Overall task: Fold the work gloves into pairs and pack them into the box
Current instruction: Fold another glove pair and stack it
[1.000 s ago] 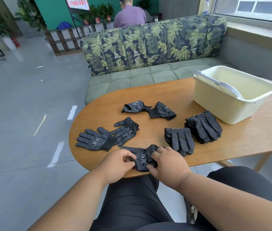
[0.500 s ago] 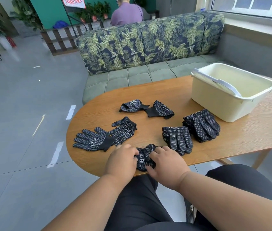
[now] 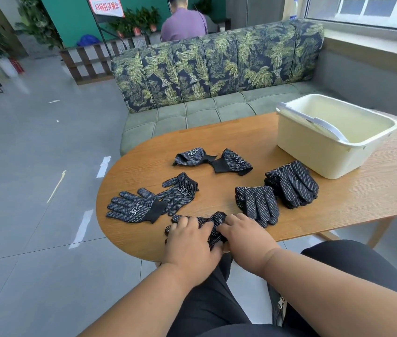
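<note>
Step in hand: folding one pair of black knit work gloves with white grip dots (image 3: pixel 213 227) at the near table edge, lower centre of the frame.
Left hand: the left hand (image 3: pixel 190 244) lies over the left part of that pair, fingers bent down onto the fabric; whether they pinch it or only press it, I cannot tell.
Right hand: the right hand (image 3: pixel 244 235) covers the right part, fingertips tucked into the bunched cloth, apparently gripping a fold.
Other gloves: two flat gloves overlapping at the cuffs (image 3: pixel 153 201) at centre left; two folded bundles joined at the cuffs (image 3: pixel 213 160) above centre; two stacks of gloves (image 3: pixel 277 195) touching each other, right of centre.
Box: the cream rectangular plastic box (image 3: pixel 314 154) stands at the upper right of the oval wooden table (image 3: pixel 363 198), open; no gloves show inside it, so packing looks not yet begun.
Handling: the gloves seem light, soft and limp, so a fold will likely spring open unless held flat or tucked into a cuff. The dots should give friction against skin and wood.
Where to hold: probably at the stretchy cuff for tucking; for lifting, across the middle of the bundle so the fingers do not flop loose.
</note>
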Demonstrator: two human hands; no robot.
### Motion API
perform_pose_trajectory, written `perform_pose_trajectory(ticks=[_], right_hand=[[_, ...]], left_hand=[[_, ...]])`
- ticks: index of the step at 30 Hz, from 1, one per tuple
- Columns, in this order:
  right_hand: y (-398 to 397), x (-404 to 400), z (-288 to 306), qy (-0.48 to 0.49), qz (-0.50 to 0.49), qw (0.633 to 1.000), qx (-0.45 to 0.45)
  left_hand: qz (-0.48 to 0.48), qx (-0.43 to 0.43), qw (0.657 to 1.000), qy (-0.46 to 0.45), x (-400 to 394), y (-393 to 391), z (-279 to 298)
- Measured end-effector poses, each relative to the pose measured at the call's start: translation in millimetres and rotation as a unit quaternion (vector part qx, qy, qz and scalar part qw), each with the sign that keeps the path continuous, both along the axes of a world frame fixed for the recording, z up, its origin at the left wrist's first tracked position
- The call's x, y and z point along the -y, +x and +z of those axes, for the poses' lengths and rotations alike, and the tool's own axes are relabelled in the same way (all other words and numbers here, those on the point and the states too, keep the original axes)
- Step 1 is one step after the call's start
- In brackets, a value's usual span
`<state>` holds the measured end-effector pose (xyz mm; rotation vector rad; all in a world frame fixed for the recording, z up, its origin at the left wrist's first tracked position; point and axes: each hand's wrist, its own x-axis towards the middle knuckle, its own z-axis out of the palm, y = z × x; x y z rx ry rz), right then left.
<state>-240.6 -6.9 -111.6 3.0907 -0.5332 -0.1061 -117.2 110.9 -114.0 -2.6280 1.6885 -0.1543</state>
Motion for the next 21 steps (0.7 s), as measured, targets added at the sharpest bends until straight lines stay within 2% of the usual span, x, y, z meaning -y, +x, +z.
perform_pose_trajectory(ticks=[4, 8, 11, 13, 15, 17, 19, 21], right_hand=[[-1, -1, -1, -0.007, 0.002, 1.0, 0.028], [-1, 0, -13, -0.041, -0.004, 0.991, 0.13], [-2, -3, -12, -0.034, 0.005, 0.972, 0.233], [-7, -4, -5, 0.004, -0.002, 0.953, 0.301], [-14, -3, 4, 0.056, -0.016, 0.942, 0.329], [-19, -3, 8, 0.085, -0.014, 0.942, 0.323], [-20, -2, 5, 0.109, -0.022, 0.946, 0.304], [-16, -3, -2, 0.156, -0.058, 0.939, 0.302]], left_hand=[[0.0, 0.024, 1.0, -0.02, -1, -7, -8], [0.004, 0.021, 0.999, -0.049, 1, -10, -12], [0.026, -0.024, 0.996, -0.079, 0, -7, -10], [0.047, -0.07, 0.992, -0.099, -3, -2, -10], [0.052, -0.128, 0.98, -0.141, -11, 0, -11], [0.076, -0.245, 0.946, -0.198, -20, 2, -13], [0.114, -0.362, 0.891, -0.248, -29, 2, -16], [0.145, -0.42, 0.853, -0.274, -34, 1, -12]])
